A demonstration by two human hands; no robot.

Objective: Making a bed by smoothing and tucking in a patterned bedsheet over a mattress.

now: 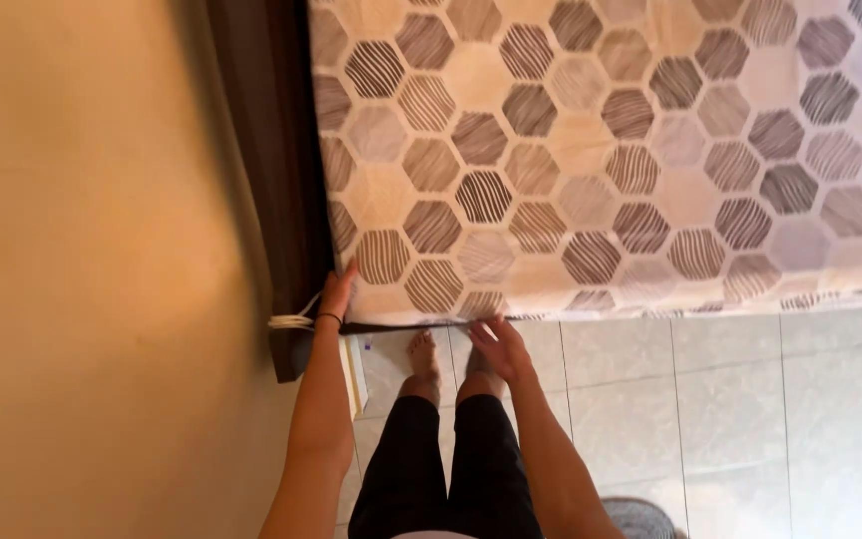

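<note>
At the left of the frame a plain yellowish wall (82, 250) fills the view, and beside it runs a dark brown wooden bed frame (271, 150) with a loop of white cord (291, 321) lying at its lower end. Just right of that, the left hand (336, 291) reaches up to the corner of the bed, its fingers flat against the edge of the cream cotton sheet printed with brown and grey striped hexagons (591, 150); whether it pinches the cloth or only presses on it I cannot tell. The sheet already lies spread and fairly smooth over the upper middle and right of the frame, so the covering looks largely done, while its lower edge along the bed's side, which shows small ripples towards the right, seems to be what remains to be settled. Lower centre, the right hand (499, 347) is open with fingers spread, fingertips touching the sheet's hanging lower edge, grasping nothing that I can see. Below the hands stand two bare feet and black-trousered legs on the pale tiled floor (730, 399), which runs to the lower right.
</note>
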